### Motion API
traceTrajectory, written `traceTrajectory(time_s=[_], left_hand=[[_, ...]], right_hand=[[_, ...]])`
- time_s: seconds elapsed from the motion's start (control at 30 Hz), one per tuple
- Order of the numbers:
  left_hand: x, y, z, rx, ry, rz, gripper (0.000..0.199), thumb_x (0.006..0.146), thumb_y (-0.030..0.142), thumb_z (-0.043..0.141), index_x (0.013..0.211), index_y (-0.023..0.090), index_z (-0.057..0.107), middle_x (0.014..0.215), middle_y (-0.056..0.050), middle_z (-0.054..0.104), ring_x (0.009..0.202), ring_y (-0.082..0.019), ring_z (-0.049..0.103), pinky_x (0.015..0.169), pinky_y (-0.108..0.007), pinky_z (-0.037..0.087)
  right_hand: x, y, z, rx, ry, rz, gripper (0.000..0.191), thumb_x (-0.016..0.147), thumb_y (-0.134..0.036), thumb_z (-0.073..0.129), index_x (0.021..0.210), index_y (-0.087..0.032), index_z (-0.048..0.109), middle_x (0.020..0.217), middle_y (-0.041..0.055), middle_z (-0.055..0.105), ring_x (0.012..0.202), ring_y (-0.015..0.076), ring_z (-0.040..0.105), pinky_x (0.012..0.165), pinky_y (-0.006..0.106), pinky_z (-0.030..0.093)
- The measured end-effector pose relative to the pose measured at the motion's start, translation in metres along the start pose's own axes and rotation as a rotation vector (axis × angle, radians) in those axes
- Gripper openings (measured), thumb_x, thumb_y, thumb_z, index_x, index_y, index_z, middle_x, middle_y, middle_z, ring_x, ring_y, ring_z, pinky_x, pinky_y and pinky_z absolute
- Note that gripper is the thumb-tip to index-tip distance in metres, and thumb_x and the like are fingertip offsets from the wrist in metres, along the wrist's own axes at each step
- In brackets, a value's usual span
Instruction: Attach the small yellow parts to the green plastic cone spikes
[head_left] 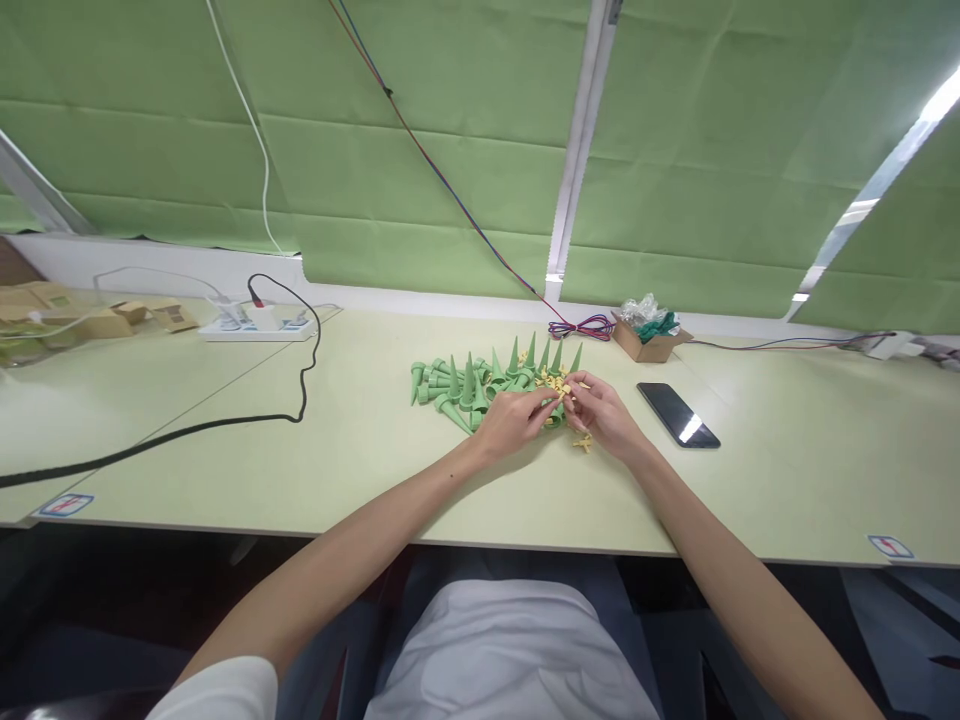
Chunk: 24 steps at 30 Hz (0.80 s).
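Several green cone-shaped spikes (469, 383) lie heaped at the middle of the table, some standing with their points up. Small yellow pieces (551, 381) are mixed in at the heap's right side, and one more yellow piece (583, 442) rests just in front of it. My left hand (517, 420) and my right hand (600, 410) meet at the heap's front right, fingertips nearly touching. Between the pinched fingers of my right hand is a small yellow piece. The left fingers are closed too, but what they hold is too small to make out.
A black phone (679, 414) lies right of my right hand. Behind it stand a small cardboard box (651, 346) with plastic inside and a coiled cable (581, 327). At the left are a power strip (259, 328), a black cable (202, 430) and cardboard pieces (109, 320).
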<state>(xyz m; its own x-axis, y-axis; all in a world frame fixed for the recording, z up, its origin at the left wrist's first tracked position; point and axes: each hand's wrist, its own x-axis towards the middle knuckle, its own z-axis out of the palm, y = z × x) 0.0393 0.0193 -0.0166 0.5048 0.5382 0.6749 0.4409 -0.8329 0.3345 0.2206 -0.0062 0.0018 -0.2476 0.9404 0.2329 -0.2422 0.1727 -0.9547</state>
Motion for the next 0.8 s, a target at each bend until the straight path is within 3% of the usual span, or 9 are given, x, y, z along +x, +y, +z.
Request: traceTrajectory(time_s=[0.5,0.7,0.8], left_hand=[[0.000,-0.005,0.002,-0.020,0.086,0.090,0.022,0.098,0.026,0.050,0.097,0.017,0.070,0.062,0.001,0.064,0.049,-0.009,0.050,0.054,-0.022,0.037],[0.003,0.003,-0.004,-0.053,0.257,0.056,0.021,0.096,0.027,0.053,0.108,0.016,0.065,0.076,-0.002,0.065,0.049,-0.008,0.044,0.057,-0.023,0.042],[0.005,0.004,-0.008,-0.060,0.229,-0.065,0.025,0.091,0.030,0.059,0.111,0.016,0.063,0.098,-0.006,0.066,0.048,-0.006,0.039,0.058,-0.025,0.043]], right_hand=[[0.002,0.005,-0.003,-0.290,0.151,-0.116,0.040,0.074,-0.055,0.075,0.082,-0.020,0.057,0.058,-0.0055,0.052,0.039,0.0083,0.044,0.038,0.023,0.029],[0.006,0.014,-0.011,-0.511,0.503,-0.279,0.032,0.080,-0.049,0.068,0.082,-0.019,0.058,0.071,0.0006,0.059,0.048,0.0107,0.050,0.043,0.024,0.037],[0.006,0.016,-0.013,-0.661,0.545,-0.336,0.029,0.085,-0.047,0.062,0.086,-0.018,0.059,0.077,0.0031,0.062,0.056,0.0127,0.055,0.051,0.025,0.043]])
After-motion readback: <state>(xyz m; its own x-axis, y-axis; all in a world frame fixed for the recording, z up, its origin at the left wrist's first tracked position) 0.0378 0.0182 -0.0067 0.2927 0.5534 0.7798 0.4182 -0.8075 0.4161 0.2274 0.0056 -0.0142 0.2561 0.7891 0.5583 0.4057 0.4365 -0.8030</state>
